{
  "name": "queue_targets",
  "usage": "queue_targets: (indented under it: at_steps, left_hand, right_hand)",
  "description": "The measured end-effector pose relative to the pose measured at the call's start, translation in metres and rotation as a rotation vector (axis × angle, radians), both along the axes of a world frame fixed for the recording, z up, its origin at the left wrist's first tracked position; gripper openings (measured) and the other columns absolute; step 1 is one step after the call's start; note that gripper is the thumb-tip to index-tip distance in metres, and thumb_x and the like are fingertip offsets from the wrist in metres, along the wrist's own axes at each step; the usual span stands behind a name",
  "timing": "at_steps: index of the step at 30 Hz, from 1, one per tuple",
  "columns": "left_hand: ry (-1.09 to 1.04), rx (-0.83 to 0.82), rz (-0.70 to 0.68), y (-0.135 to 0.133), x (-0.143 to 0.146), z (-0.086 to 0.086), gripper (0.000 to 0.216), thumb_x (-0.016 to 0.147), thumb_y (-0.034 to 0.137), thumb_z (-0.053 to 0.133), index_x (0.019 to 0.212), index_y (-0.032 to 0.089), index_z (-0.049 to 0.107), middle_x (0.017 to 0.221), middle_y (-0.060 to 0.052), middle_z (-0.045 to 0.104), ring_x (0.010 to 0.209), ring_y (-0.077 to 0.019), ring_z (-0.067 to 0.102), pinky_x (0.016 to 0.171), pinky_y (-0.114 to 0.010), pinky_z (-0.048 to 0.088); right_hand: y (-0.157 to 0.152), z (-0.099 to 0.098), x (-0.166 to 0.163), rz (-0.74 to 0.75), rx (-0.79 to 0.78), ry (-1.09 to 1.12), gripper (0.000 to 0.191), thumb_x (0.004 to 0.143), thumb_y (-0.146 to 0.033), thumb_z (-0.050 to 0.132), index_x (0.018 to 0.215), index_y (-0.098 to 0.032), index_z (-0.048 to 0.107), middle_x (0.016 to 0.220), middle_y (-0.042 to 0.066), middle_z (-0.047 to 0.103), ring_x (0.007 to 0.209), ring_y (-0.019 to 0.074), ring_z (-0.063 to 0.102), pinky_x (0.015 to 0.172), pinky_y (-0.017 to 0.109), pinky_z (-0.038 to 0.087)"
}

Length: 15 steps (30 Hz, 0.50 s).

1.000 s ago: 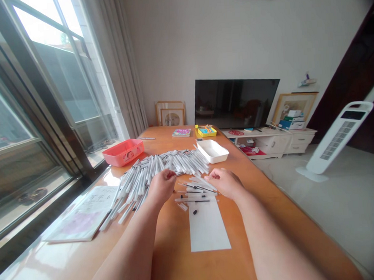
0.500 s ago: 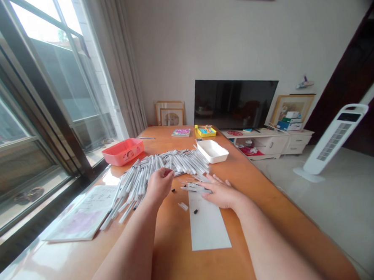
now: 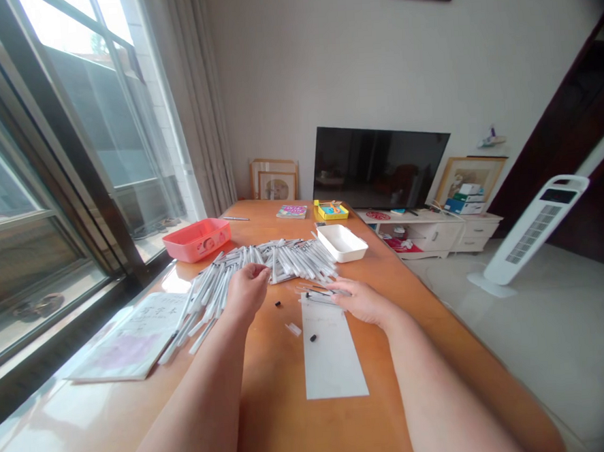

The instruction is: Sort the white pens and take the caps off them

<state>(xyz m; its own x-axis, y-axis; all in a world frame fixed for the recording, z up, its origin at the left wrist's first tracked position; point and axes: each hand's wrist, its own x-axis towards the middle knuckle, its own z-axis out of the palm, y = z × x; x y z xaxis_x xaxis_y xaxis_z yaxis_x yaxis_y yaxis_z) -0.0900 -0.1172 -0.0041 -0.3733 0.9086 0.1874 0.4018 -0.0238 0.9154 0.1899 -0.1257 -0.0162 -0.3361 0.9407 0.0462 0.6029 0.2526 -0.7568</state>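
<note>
Pen parts point(image 3: 319, 298) have shifted nearer the white tray point(image 3: 342, 241).

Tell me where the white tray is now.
In the head view, the white tray sits right of centre, beside the pile of pens, beyond the right hand and nearer than the yellow box.

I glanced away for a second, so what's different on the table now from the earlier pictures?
The right hand opened out of its pinch, and the loose pens under it were pushed away, towards the far end of the paper. The left hand shifted slightly left, still curled; whether it holds anything is unclear. The pile, red basket and white box stayed put.
</note>
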Motion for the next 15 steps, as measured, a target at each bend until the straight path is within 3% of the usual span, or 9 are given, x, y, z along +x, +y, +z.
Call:
queue_targets:
  at_steps: [3,7,11,15]
  left_hand:
    - [0.009,0.038,0.042,0.007,-0.010,-0.005,0.031,0.074,0.039,0.063,0.093,0.017,0.073,0.073,-0.004,0.070,0.062,-0.0173,0.059,0.058,-0.027,0.041]
    - [0.053,0.055,0.115,0.014,-0.023,-0.013,0.031,0.076,0.036,0.060,0.098,0.019,0.073,0.084,-0.005,0.073,0.073,-0.0207,0.065,0.066,-0.029,0.045]
    - [0.258,-0.005,0.153,0.017,-0.027,-0.017,0.031,0.078,0.027,0.055,0.101,0.021,0.073,0.092,-0.007,0.075,0.085,-0.0252,0.067,0.076,-0.033,0.048]
    - [0.527,-0.065,0.129,0.013,-0.016,-0.016,0.031,0.080,0.023,0.051,0.101,0.026,0.074,0.111,-0.008,0.073,0.106,-0.0308,0.061,0.089,-0.041,0.044]
  right_hand:
    - [0.003,-0.003,-0.001,-0.059,-0.025,0.067,0.042,0.086,-0.038,0.065,0.127,-0.031,0.071,0.136,0.003,0.065,0.130,0.0300,0.055,0.109,0.042,0.042]
    - [0.009,-0.011,-0.003,-0.073,0.011,0.010,0.041,0.084,-0.033,0.066,0.125,-0.034,0.072,0.137,0.000,0.065,0.135,0.0294,0.052,0.113,0.041,0.038]
    - [0.014,-0.018,-0.004,-0.062,0.023,-0.028,0.038,0.083,-0.030,0.065,0.121,-0.034,0.074,0.140,-0.001,0.063,0.137,0.0279,0.049,0.116,0.041,0.033]
    - [0.017,-0.020,-0.007,-0.079,0.030,-0.029,0.037,0.083,-0.027,0.062,0.116,-0.034,0.076,0.137,-0.002,0.065,0.132,0.0274,0.054,0.112,0.038,0.037]
